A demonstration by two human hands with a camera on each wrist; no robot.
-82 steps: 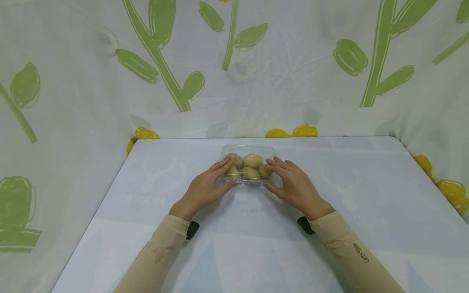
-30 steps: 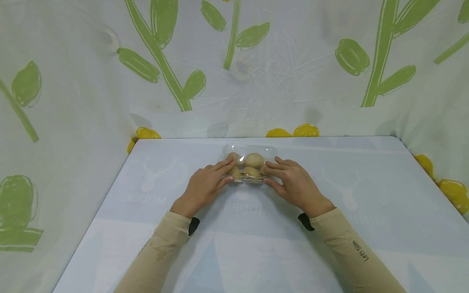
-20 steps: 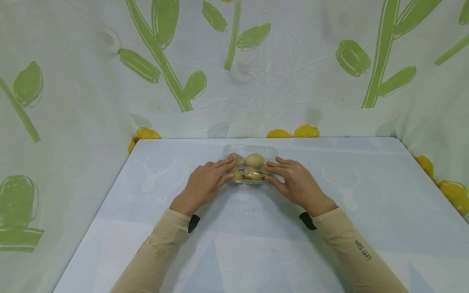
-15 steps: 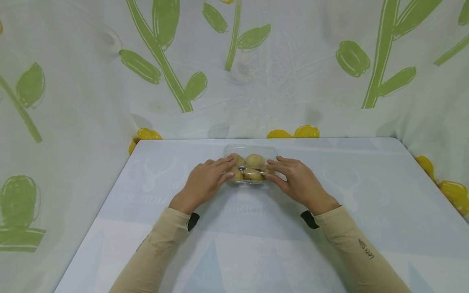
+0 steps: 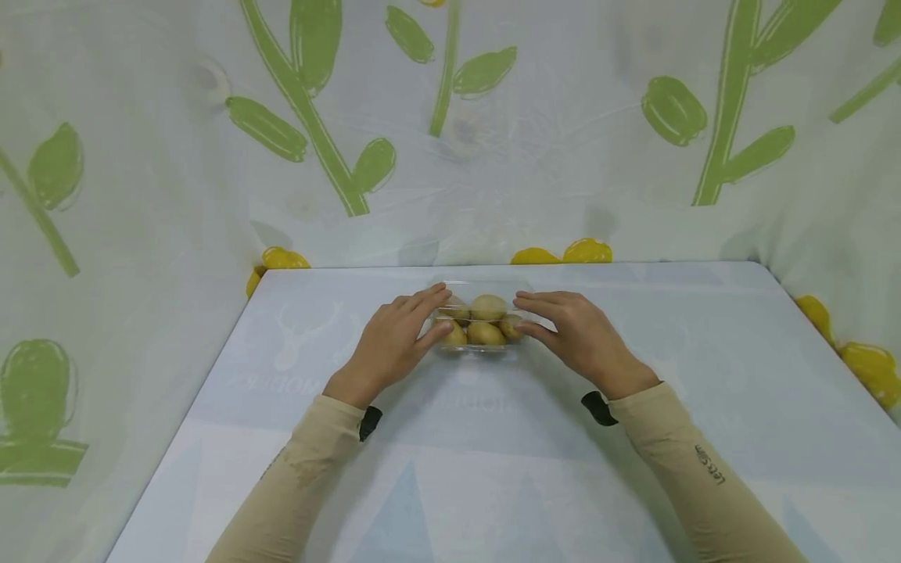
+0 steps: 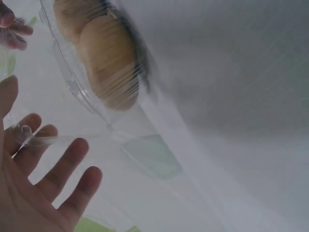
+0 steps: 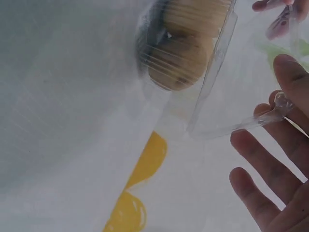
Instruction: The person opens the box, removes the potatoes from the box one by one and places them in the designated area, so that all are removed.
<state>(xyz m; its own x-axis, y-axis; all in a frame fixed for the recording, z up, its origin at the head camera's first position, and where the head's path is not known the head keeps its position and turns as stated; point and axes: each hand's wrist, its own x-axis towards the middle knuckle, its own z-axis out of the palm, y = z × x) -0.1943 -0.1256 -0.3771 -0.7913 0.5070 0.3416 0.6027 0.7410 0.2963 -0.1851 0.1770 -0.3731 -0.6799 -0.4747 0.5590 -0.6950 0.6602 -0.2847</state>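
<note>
A clear plastic clamshell container [image 5: 473, 349] stands near the back of the table with several pale brown potatoes [image 5: 485, 334] in its base. Its transparent lid [image 7: 212, 132] is partly raised, its front edge standing above the base in both wrist views. My left hand [image 5: 390, 336] holds the lid's left front corner between thumb and fingers. At the right front corner, my right hand [image 5: 587, 340] holds the lid the same way. Potatoes [image 6: 111, 63] show through the ribbed plastic wall in the left wrist view. The hinge is hard to make out.
The white table [image 5: 464, 477] has faint blue prints and ends just behind the container. A white curtain [image 5: 563, 156] with green leaves and yellow flowers hangs behind and at both sides. Dark straps [image 5: 599, 408] sit at the wrists below beige sleeves [image 5: 686, 461].
The lid's front edge has come up off the base and tilted back. Both hands have risen slightly with it and moved a little away. The container and potatoes stay in place.
</note>
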